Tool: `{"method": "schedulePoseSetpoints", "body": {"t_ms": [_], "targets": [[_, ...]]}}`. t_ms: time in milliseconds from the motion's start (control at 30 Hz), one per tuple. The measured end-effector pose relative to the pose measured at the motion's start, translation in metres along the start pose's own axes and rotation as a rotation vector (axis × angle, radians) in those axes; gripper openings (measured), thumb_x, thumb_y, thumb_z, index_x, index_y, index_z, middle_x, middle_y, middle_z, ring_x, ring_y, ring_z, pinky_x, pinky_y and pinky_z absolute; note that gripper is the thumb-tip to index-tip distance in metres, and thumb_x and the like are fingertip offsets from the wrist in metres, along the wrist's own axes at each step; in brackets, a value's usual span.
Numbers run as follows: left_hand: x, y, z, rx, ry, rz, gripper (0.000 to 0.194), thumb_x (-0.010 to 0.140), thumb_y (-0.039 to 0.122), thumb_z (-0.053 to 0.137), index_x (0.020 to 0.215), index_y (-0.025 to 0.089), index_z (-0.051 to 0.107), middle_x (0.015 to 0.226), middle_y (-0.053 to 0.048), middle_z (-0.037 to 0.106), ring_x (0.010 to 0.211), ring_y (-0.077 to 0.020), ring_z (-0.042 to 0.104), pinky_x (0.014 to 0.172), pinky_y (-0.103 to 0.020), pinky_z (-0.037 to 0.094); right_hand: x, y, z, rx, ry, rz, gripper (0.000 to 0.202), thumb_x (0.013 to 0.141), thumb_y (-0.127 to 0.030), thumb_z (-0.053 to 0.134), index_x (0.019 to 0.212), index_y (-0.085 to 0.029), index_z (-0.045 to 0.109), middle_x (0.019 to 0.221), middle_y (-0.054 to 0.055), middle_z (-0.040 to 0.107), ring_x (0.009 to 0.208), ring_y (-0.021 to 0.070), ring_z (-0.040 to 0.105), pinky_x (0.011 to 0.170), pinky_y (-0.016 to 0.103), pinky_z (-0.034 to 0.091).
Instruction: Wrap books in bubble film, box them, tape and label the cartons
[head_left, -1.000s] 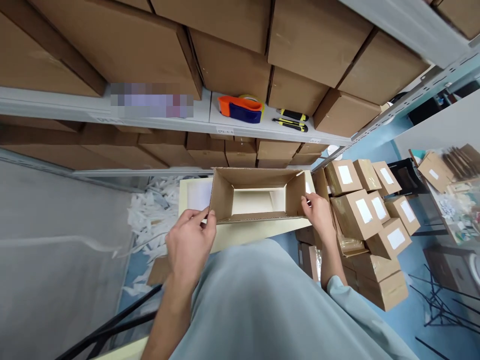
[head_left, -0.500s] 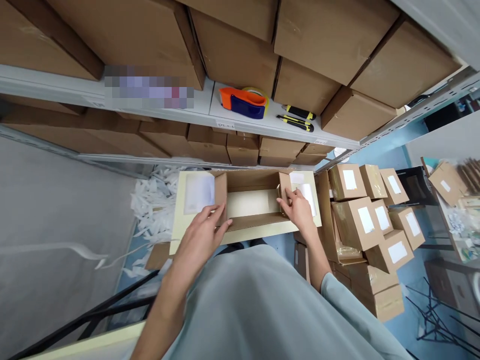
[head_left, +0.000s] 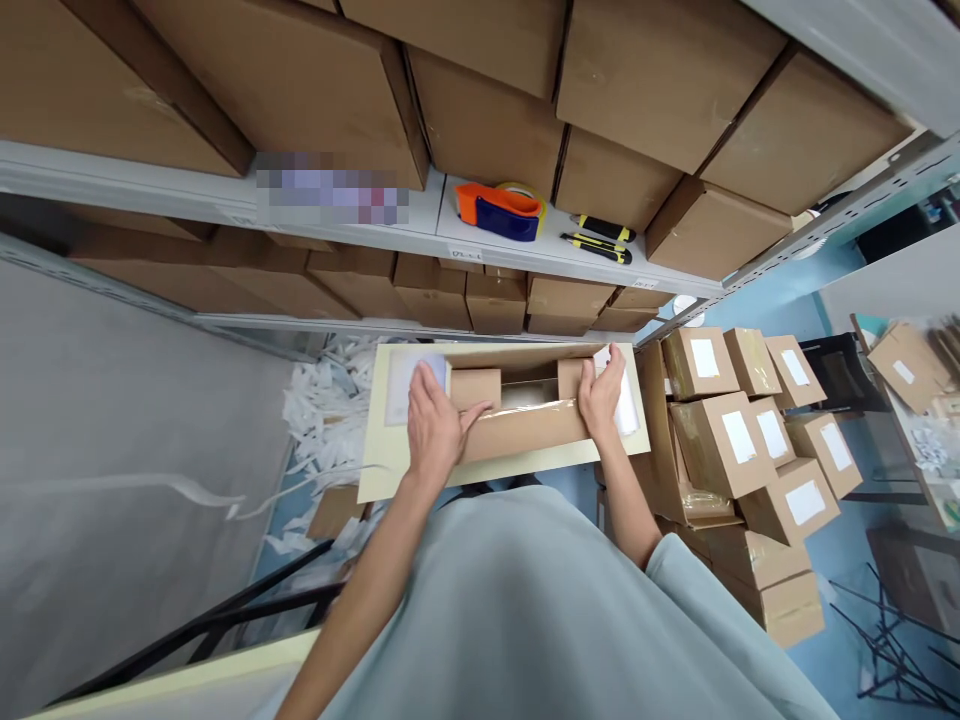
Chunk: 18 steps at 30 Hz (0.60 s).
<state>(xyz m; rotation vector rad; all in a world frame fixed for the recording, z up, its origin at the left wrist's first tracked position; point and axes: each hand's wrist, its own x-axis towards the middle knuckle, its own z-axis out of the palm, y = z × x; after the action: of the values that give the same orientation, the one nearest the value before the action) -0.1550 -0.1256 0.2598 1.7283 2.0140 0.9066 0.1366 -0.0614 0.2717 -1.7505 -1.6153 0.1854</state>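
A cardboard box (head_left: 525, 430) rests on a narrow cream-edged table (head_left: 390, 480) in front of me. Its two short end flaps are folded inward, while a gap between them shows part of the inside. Clear tape runs along the upper edge of the near long flap, which leans in over the opening. At the box's left end, my left hand (head_left: 435, 425) presses with straight fingers outside and the thumb over the near flap. My right hand (head_left: 602, 395) holds the right end the same way, fingers pointing up. The palms' contact is hidden.
On the shelf ahead lie an orange and blue tape dispenser (head_left: 501, 212) and yellow-black utility knives (head_left: 600, 238), with boxes around them. Labelled boxes (head_left: 739, 430) are piled at right. White paper scraps (head_left: 319, 400) heap at left beside a black metal frame (head_left: 202, 620).
The near long flap has come up and inward, and the end flaps now lie folded in. Both hands moved from the end flaps to the box's outer ends. The view shifted slightly.
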Motion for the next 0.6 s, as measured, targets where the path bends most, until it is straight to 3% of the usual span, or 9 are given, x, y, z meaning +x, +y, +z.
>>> {"method": "schedulePoseSetpoints", "body": {"t_ms": [67, 133, 233, 300, 367, 500, 600], "targets": [[0.007, -0.008, 0.011, -0.036, 0.070, 0.103, 0.144, 0.081, 0.089, 0.074, 0.176, -0.001, 0.014, 0.176, -0.045, 0.023, 0.168, -0.0548, 0.028, 0.132, -0.068, 0.033, 0.002, 0.007, 0.012, 0.042, 0.036, 0.000, 0.080, 0.115, -0.069, 0.031, 0.172, -0.013, 0.033, 0.169, 0.027, 0.047, 0.163, 0.0365, 0.042, 0.130, 0.061, 0.041], [0.012, -0.015, 0.017, -0.065, 0.051, 0.212, 0.143, 0.078, 0.086, 0.080, 0.177, 0.005, 0.016, 0.177, -0.042, 0.025, 0.171, -0.0533, 0.021, 0.135, -0.069, 0.028, 0.004, 0.013, 0.016, 0.110, 0.009, 0.005, 0.071, 0.115, -0.065, 0.032, 0.166, -0.017, 0.042, 0.162, 0.024, 0.055, 0.159, 0.0350, 0.047, 0.132, 0.062, 0.038], [0.016, -0.025, 0.019, -0.057, 0.018, 0.286, 0.105, 0.086, 0.074, 0.082, 0.167, 0.018, 0.047, 0.162, -0.029, 0.054, 0.167, -0.0485, 0.034, 0.137, -0.067, 0.025, 0.008, 0.022, 0.013, 0.189, -0.046, 0.011, 0.053, 0.117, -0.058, 0.029, 0.132, -0.023, 0.066, 0.136, 0.018, 0.072, 0.137, 0.0324, 0.064, 0.125, 0.058, 0.046], [0.016, -0.031, 0.019, -0.049, 0.001, 0.282, 0.066, 0.095, 0.066, 0.079, 0.145, 0.025, 0.069, 0.142, -0.020, 0.068, 0.158, -0.0447, 0.047, 0.137, -0.067, 0.025, 0.008, 0.028, 0.009, 0.195, -0.120, -0.002, 0.048, 0.116, -0.058, 0.035, 0.107, -0.024, 0.068, 0.131, 0.017, 0.072, 0.131, 0.0320, 0.067, 0.119, 0.054, 0.049], [0.014, -0.033, 0.021, -0.061, -0.009, 0.241, 0.043, 0.100, 0.061, 0.074, 0.126, 0.027, 0.077, 0.137, -0.017, 0.069, 0.155, -0.0425, 0.051, 0.136, -0.067, 0.028, 0.004, 0.032, 0.005, 0.190, -0.229, -0.023, 0.041, 0.113, -0.060, 0.046, 0.097, -0.025, 0.062, 0.135, 0.018, 0.070, 0.142, 0.0331, 0.061, 0.118, 0.050, 0.050], [0.010, -0.026, 0.027, -0.149, -0.048, 0.124, 0.038, 0.103, 0.057, 0.069, 0.123, 0.024, 0.071, 0.174, -0.019, 0.045, 0.169, -0.0414, 0.034, 0.132, -0.061, 0.039, -0.009, 0.034, 0.002, 0.208, -0.391, 0.026, 0.031, 0.111, -0.058, 0.050, 0.105, -0.028, 0.053, 0.133, 0.016, 0.069, 0.155, 0.0325, 0.051, 0.114, 0.045, 0.049], [0.011, -0.018, 0.033, -0.210, -0.108, 0.052, 0.043, 0.102, 0.055, 0.068, 0.130, 0.023, 0.062, 0.184, -0.019, 0.030, 0.169, -0.0379, 0.036, 0.128, -0.056, 0.046, -0.009, 0.032, 0.004, 0.187, -0.440, 0.107, 0.034, 0.109, -0.062, 0.048, 0.106, -0.029, 0.049, 0.121, 0.012, 0.070, 0.130, 0.0314, 0.065, 0.100, 0.040, 0.051]]}}
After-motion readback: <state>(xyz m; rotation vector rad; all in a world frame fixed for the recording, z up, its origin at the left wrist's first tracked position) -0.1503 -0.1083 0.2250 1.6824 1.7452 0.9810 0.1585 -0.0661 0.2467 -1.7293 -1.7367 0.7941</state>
